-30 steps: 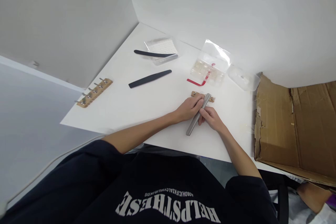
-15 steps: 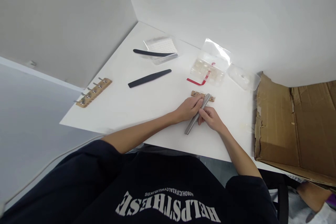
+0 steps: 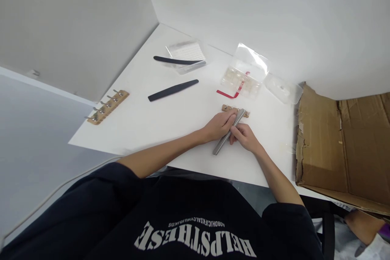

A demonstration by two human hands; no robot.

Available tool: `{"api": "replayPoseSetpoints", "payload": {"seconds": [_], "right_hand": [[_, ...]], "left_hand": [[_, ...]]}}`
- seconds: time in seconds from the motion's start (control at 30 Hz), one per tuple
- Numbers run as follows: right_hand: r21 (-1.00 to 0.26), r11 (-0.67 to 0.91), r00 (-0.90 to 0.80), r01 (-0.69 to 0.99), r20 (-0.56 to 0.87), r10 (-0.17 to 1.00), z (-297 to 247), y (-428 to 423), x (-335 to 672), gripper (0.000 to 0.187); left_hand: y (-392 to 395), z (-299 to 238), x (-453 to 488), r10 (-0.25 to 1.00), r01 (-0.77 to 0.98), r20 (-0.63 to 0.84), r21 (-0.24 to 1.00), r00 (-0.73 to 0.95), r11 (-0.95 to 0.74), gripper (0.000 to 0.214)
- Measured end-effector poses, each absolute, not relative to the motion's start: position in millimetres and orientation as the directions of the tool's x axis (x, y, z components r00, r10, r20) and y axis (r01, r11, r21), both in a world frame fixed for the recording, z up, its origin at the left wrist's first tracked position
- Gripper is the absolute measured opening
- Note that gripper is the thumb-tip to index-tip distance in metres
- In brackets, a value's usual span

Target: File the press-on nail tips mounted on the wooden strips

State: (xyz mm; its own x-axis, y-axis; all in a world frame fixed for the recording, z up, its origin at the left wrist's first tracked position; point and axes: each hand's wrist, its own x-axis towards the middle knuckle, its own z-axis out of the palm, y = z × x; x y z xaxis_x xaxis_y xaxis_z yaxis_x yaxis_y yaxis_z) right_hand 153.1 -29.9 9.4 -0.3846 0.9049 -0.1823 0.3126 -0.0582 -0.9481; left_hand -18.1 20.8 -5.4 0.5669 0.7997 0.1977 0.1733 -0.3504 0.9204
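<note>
A grey nail file (image 3: pixel 224 137) slants between my two hands above the front part of the white table. My left hand (image 3: pixel 219 125) is closed, its thumb and fingertips pressed to the file's upper part from the left. From the right, my right hand (image 3: pixel 245 137) pinches the same file near its middle, thumb on top. Just behind my fingers lies a short wooden strip with small metal fittings (image 3: pixel 226 107), partly covered by my left hand and the file's tip. The undersides of my fingers are hidden.
Two black nail files (image 3: pixel 173 90) lie left of centre, one across a clear box of white pieces (image 3: pixel 190 52). An open clear case (image 3: pixel 231 78) with red tape stands behind my hands. A longer wooden strip (image 3: pixel 109 107) is far left, a cardboard box (image 3: pixel 323 142) right.
The lower end of the grey nail file has shifted slightly to the left, and the file has turned a little. Both hands stay almost in place.
</note>
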Motion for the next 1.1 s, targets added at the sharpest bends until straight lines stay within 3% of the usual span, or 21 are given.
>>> {"api": "replayPoseSetpoints", "payload": {"seconds": [1.1], "right_hand": [[-0.924, -0.011, -0.387, 0.383, -0.171, 0.906, 13.1, -29.3, 153.1, 0.07]], "left_hand": [[21.3, -2.9, -19.2, 0.79, 0.189, 0.187, 0.915, 0.584, -0.357, 0.03]]}}
